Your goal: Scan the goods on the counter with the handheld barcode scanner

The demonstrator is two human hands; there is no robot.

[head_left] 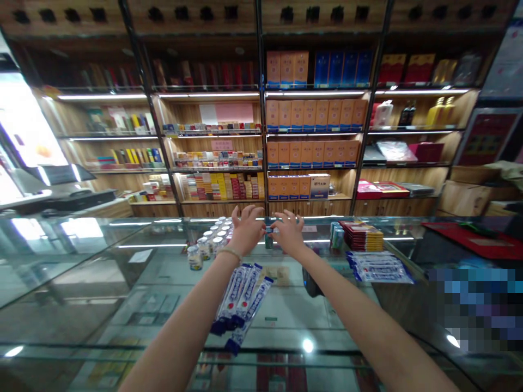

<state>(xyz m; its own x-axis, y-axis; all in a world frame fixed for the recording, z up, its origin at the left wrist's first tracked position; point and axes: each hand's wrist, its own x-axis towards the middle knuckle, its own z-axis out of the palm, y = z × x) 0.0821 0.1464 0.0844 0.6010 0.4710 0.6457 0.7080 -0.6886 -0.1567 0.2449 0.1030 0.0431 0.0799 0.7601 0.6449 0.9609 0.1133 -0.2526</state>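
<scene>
A small blue-green pack is near the far edge of the clear glass table, between the bare left hand and bare right hand, equally near both, seemingly upright. Fingers half-curled; whether either grips it, I can't tell.

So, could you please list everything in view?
Glass counter: one, greenish, foreground
Shelving: one, wooden, background
Jars: many, white-lidded, counter left
Packets: several, blue-white, counter middle
More packets: several, blue-white, counter right
Flat packs: many, red-yellow, behind more packets
Small boxes: several, teal, beside flat packs
Device: one, black, counter middle
Paper: one, white, counter left
Tall boxes: many, orange, rear shelves
Blue boxes: four, blue, upper shelf
Other goods: many, mixed, shelves
Small item: one, bluish, centre
Left hand: one, bare, centre
Right hand: one, bare, centre
</scene>
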